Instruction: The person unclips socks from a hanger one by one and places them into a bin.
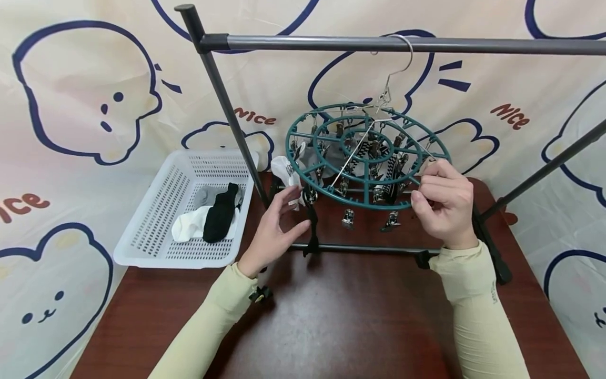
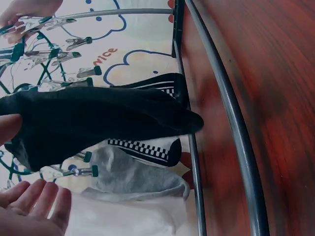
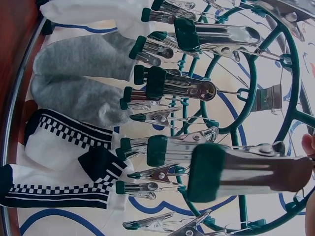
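Head view shows the left hand [image 1: 273,226] beside a dangling black sock [image 1: 312,226], fingers and thumb apart with nothing clamped between them; whether the thumb touches the cloth I cannot tell. The right hand [image 1: 445,202] is curled at the right edge of a round green clip hanger [image 1: 366,204] and looks clamped on its rim, probably to stop it swinging or turning on its metal hook [image 1: 411,52]. Green-tipped metal clips [image 3: 182,86] hold the socks by one end, presumably so that each hangs freely: checkered socks [image 3: 59,196], grey socks [image 3: 83,56] and white cloth [image 3: 93,12]. At left, a white perforated basket [image 1: 165,260] holds a second black sock [image 1: 221,216] among white and grey pieces, perhaps set there for easy reach of the left hand. A dark clothes rail [image 1: 303,43] carries the hanger, its frame standing on a glossy red-brown table [image 1: 331,305]; behind, a pale cartoon-print curtain [image 1: 80,200] lettered "Nice" spans the far side
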`<state>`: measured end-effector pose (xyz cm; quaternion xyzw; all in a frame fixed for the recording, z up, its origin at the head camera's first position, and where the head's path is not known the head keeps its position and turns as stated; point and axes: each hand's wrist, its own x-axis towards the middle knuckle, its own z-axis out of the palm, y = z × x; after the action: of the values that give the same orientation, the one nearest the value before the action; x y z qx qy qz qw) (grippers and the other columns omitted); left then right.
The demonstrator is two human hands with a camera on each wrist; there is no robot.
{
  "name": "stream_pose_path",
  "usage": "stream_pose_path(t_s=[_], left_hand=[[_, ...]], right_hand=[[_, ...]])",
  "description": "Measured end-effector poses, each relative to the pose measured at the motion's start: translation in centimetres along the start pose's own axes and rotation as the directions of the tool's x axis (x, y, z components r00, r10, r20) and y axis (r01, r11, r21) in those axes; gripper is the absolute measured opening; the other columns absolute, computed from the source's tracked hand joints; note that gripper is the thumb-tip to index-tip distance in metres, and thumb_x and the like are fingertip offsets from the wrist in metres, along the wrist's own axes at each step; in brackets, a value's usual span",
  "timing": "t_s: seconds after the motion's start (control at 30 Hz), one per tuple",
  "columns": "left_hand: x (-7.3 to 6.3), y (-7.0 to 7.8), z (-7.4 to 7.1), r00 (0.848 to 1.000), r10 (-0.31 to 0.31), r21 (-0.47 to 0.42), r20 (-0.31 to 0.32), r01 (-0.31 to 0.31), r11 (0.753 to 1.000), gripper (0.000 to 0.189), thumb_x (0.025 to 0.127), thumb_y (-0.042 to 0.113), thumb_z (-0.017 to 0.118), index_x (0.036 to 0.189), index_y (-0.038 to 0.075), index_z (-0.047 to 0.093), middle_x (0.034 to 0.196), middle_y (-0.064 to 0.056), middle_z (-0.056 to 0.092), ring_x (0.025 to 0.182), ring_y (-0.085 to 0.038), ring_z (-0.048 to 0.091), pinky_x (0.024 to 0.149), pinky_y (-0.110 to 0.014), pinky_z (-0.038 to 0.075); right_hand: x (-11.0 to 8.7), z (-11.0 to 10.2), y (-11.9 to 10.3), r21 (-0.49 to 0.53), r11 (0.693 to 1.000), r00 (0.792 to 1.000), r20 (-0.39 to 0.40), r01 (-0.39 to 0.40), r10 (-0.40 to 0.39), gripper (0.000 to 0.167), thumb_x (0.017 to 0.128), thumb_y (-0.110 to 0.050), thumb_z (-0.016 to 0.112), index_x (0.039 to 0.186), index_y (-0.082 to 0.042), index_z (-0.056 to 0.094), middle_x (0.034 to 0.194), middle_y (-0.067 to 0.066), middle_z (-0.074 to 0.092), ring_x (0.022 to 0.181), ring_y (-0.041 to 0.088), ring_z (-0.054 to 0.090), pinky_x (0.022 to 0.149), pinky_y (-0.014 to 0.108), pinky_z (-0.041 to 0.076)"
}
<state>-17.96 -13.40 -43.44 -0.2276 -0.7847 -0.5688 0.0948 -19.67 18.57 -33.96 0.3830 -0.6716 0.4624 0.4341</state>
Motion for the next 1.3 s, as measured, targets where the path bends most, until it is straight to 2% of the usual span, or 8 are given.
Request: stream_pose_path(t_s=[0.1, 0.2, 0.4, 0.5, 0.6, 0.77, 1.07, 1.3], left_hand=[[0.6, -0.1, 0.0, 0.997, -0.048, -0.036, 0.062, 0.05, 0.998, 0.079, 0.096, 0.014, 0.075, 0.161, 0.022, 0.031, 0.159, -0.002, 0.047, 0.143, -0.023, 0.049, 0.117, -0.051, 0.04], [1.1, -0.3, 0.2, 0.989, -0.101, -0.136, 0.106, 0.115, 0.984, 0.074, 0.098, 0.012, 0.072, 0.159, 0.021, 0.032, 0.155, -0.005, 0.052, 0.14, -0.021, 0.052, 0.117, -0.052, 0.039], [0.9, -0.7, 0.4, 0.974, -0.18, -0.379, 0.141, 0.221, 0.899, 0.045, 0.099, 0.004, 0.067, 0.14, 0.008, 0.05, 0.124, -0.008, 0.069, 0.109, -0.019, 0.066, 0.096, -0.032, 0.054], [0.7, -0.9, 0.5, 0.964, -0.2, -0.41, 0.177, 0.257, 0.875, 0.031, 0.099, 0.005, 0.068, 0.129, 0.006, 0.06, 0.115, -0.003, 0.073, 0.101, -0.017, 0.069, 0.088, -0.028, 0.056], [0.6, -1.1, 0.7, 0.961, -0.201, -0.393, 0.187, 0.261, 0.882, 0.018, 0.099, 0.008, 0.07, 0.116, 0.003, 0.069, 0.107, 0.001, 0.076, 0.098, -0.014, 0.071, 0.087, -0.028, 0.057], [0.2, -1.0, 0.8, 0.97, -0.197, -0.345, 0.141, 0.235, 0.909, 0.011, 0.098, 0.01, 0.072, 0.102, 0.0, 0.072, 0.095, 0.0, 0.078, 0.091, -0.015, 0.073, 0.081, -0.03, 0.057], [-0.3, -1.2, 0.3, 0.975, -0.211, -0.28, 0.074, 0.224, 0.934, 0.012, 0.096, 0.009, 0.074, 0.105, 0.001, 0.074, 0.095, 0.002, 0.075, 0.092, -0.012, 0.068, 0.081, -0.028, 0.055], [-0.4, -1.2, -0.1, 0.976, -0.214, -0.295, 0.043, 0.217, 0.931, 0.012, 0.097, 0.01, 0.073, 0.103, 0.001, 0.072, 0.093, 0.002, 0.074, 0.089, -0.012, 0.068, 0.08, -0.028, 0.055]], right_hand=[[0.0, 0.0, 0.1, -0.005, 1.0, 1.0, -0.003, -0.004, 0.004, 0.056, 0.095, -0.028, 0.06, 0.046, -0.008, 0.042, 0.048, 0.003, 0.032, 0.068, 0.024, 0.042, 0.076, 0.021, 0.036], [0.0, 0.0, 0.1, 0.0, 1.0, 1.0, -0.007, -0.005, 0.005, 0.056, 0.095, -0.029, 0.06, 0.046, -0.008, 0.043, 0.047, 0.004, 0.032, 0.068, 0.023, 0.042, 0.076, 0.021, 0.036], [0.0, 0.1, 0.0, 0.012, 1.0, 1.0, -0.006, -0.004, 0.004, 0.056, 0.095, -0.028, 0.06, 0.046, -0.008, 0.042, 0.047, 0.004, 0.032, 0.069, 0.023, 0.043, 0.077, 0.021, 0.037], [0.1, 0.1, -0.1, 0.012, 1.0, 1.0, -0.011, -0.001, 0.001, 0.056, 0.095, -0.027, 0.06, 0.046, -0.008, 0.042, 0.047, 0.003, 0.032, 0.068, 0.024, 0.043, 0.077, 0.022, 0.037], [0.1, 0.0, 0.0, 0.005, 1.0, 1.0, -0.013, -0.001, 0.001, 0.056, 0.095, -0.028, 0.06, 0.045, -0.008, 0.043, 0.047, 0.002, 0.033, 0.068, 0.023, 0.042, 0.075, 0.022, 0.036], [-0.1, 0.0, 0.1, -0.032, 0.999, 1.0, -0.002, -0.004, 0.004, 0.058, 0.097, -0.034, 0.061, 0.046, -0.008, 0.047, 0.048, 0.002, 0.036, 0.068, 0.023, 0.041, 0.073, 0.023, 0.034], [-0.3, 0.0, -0.1, -0.141, 0.99, 0.999, 0.039, 0.014, -0.008, 0.056, 0.098, -0.043, 0.064, 0.062, -0.001, 0.072, 0.058, 0.012, 0.061, 0.069, 0.03, 0.043, 0.078, 0.026, 0.033], [0.0, 1.0, -1.9, -0.207, 0.977, 0.998, -0.024, 0.057, -0.063, 0.05, 0.098, -0.047, 0.064, 0.082, -0.003, 0.082, 0.074, 0.017, 0.072, 0.072, 0.036, 0.051, 0.084, 0.029, 0.037]])
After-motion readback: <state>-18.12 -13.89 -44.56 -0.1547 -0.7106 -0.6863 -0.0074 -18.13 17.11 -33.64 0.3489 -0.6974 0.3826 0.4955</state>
